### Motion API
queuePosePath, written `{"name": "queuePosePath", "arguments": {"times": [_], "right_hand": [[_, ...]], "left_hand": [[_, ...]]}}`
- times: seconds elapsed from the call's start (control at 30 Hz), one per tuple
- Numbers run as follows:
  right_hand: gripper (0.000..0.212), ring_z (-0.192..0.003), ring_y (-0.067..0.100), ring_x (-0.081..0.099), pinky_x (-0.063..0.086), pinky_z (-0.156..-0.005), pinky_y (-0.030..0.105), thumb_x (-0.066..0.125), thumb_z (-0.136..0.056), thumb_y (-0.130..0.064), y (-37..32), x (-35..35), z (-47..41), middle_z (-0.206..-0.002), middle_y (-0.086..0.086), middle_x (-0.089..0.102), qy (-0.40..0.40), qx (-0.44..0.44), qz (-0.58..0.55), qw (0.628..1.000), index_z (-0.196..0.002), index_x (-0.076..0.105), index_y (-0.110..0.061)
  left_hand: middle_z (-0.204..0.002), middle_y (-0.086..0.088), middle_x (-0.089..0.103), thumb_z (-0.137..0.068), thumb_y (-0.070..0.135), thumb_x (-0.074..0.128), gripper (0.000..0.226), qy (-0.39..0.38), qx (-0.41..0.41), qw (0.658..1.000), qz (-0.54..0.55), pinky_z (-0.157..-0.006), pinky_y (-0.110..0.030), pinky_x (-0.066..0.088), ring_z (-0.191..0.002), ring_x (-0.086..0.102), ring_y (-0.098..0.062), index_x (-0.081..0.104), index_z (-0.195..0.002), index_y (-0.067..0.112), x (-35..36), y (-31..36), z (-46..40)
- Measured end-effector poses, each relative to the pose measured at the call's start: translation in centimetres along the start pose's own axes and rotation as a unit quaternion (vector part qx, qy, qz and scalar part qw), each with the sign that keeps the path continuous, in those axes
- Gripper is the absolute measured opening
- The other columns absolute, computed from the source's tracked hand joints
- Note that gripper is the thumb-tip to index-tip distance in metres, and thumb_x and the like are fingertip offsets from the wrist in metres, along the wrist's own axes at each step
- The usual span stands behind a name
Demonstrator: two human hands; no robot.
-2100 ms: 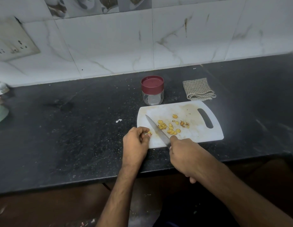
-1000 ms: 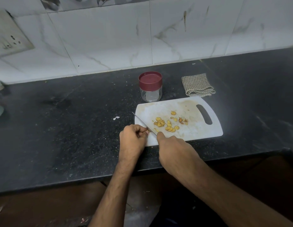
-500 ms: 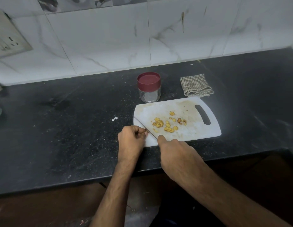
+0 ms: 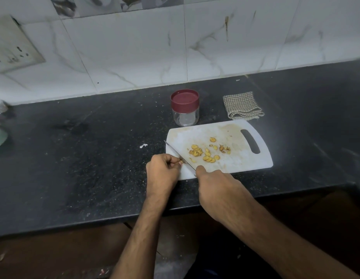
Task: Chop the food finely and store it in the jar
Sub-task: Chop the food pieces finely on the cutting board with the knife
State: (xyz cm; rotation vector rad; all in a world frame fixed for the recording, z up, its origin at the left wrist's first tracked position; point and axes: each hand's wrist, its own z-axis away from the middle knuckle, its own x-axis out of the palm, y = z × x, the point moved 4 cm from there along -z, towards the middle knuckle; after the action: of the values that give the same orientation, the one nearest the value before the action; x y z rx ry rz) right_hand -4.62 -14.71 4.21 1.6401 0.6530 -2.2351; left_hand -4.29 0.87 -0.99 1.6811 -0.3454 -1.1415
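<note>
Little moved: right hand (image 4: pixel 217 187) still grips knife (image 4: pixel 178 154); left hand (image 4: pixel 163 170) still pinches food piece (image 4: pixel 181 161) on cutting board (image 4: pixel 243 160), frame centre.

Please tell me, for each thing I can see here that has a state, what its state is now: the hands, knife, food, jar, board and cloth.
Left hand: pinches a small piece of food at the board's near left edge.
Right hand: grips the knife handle.
Knife: blade down beside the pinched piece.
Food slices: cut, scattered on the board.
Jar: upright, lid on, looks empty.
Cutting board: flat, stained.
Cloth: folded.
</note>
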Motion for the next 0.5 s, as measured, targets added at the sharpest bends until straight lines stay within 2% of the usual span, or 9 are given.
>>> {"name": "queuePosePath", "arguments": {"times": [0.17,0.37,0.5], "right_hand": [[0.045,-0.084,0.019,0.047,0.042,-0.069,0.036,0.047,-0.092,-0.002,-0.1,0.0,-0.4,-0.079,0.0,0.036,-0.023,0.009,0.008,1.0,-0.132,0.037,-0.02],[0.04,-0.089,0.022,0.049,0.048,-0.074,0.038,0.043,-0.097,-0.007,-0.7,0.1,-2.2,-0.092,0.004,0.043,-0.028,0.001,-0.007,1.0,-0.134,0.036,-0.019],[0.042,-0.086,0.022,0.048,0.043,-0.071,0.037,0.045,-0.096,-0.007,-0.5,0.2,-1.9,-0.093,0.004,0.045,-0.014,-0.01,-0.004,1.0,-0.135,0.035,-0.019]], "left_hand": [[-0.066,0.012,0.07,-0.088,0.01,0.076,0.022,-0.003,0.002,1.0,-0.005,-0.055,-0.004,0.044,-0.06,0.06,0.01,0.074,-0.071,0.023,0.1,0.2,0.0],[-0.063,0.012,0.069,-0.087,0.01,0.077,0.017,-0.001,0.01,1.0,-0.013,-0.056,-0.005,0.043,-0.059,0.06,0.01,0.076,-0.072,0.018,-0.2,0.3,0.1],[-0.063,0.011,0.068,-0.087,0.013,0.077,0.015,0.004,0.012,1.0,-0.011,-0.055,-0.004,0.041,-0.057,0.058,0.009,0.076,-0.073,0.018,-0.2,0.1,0.2]]}}
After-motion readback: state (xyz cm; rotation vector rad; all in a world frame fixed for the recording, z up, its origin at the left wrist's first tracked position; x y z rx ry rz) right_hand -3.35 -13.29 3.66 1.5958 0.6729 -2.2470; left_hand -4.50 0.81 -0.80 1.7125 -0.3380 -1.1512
